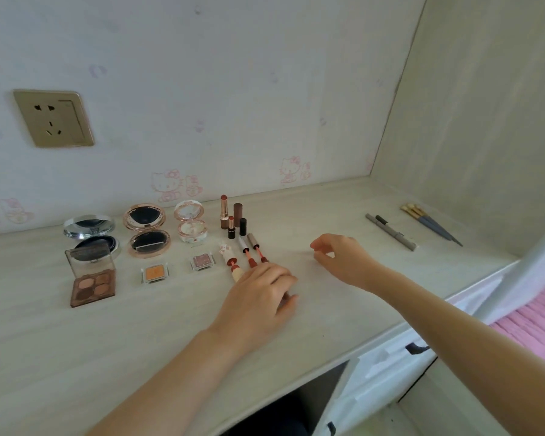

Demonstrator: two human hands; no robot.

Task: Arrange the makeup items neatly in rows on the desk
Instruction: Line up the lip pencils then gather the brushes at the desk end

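Note:
Makeup lies in rows on the pale desk (107,341). At the back stand a silver compact (90,236), a rose-gold compact (147,231), a small floral compact (191,225) and upright lipsticks (232,217). In front lie an eyeshadow palette (92,278), an orange pan (155,272), a pink glitter pan (202,261) and several opened lip glosses (249,250). My left hand (258,300) rests on the desk with curled fingers over the near ends of the glosses. My right hand (340,258) hovers to the right, fingers loosely curled, holding nothing.
Two grey pencils (390,231) and some brushes with gold ferrules (430,223) lie at the far right near the side panel. A wall socket (53,118) sits upper left. The desk front edge runs down the right, with a drawer (390,366) below.

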